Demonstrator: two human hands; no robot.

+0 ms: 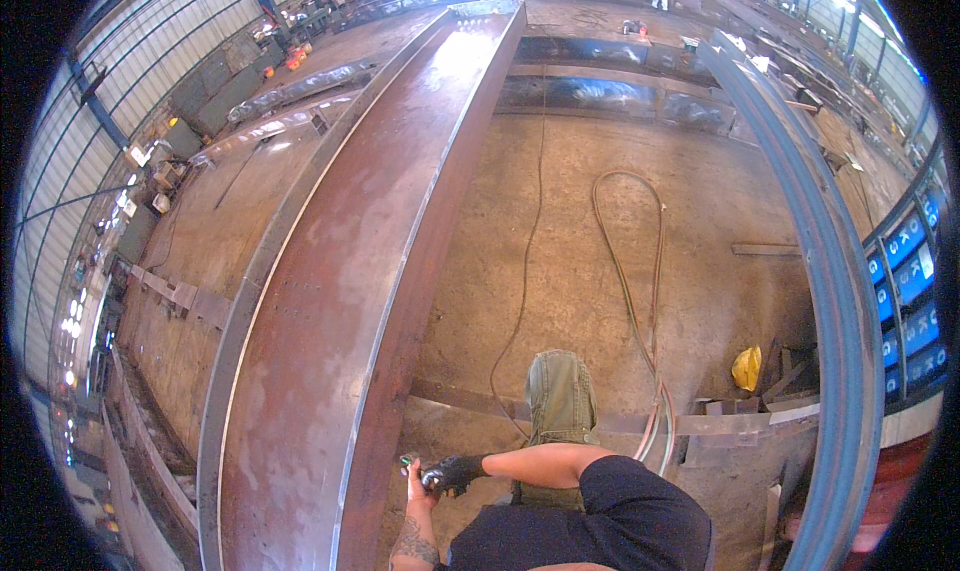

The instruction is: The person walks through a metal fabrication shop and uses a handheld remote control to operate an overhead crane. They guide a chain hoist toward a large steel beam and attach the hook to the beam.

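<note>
A small dark-and-green object (406,462) sits just right of the long reddish-brown steel channel beam (310,321), in the bare left hand (417,486), seemingly closed around it. Farther from the beam, the black-gloved right hand (457,473) curls in; its grip I cannot tell. This looks like two-handed handling, calling next for a steady left hold.

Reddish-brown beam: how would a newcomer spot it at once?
From the pale wall at upper left, move right to the long beam rising from the lower edge, just left of the left hand. Its wide, reddish-brown, trough-like shape sets it apart from the narrower blue-grey beam at right.
</note>
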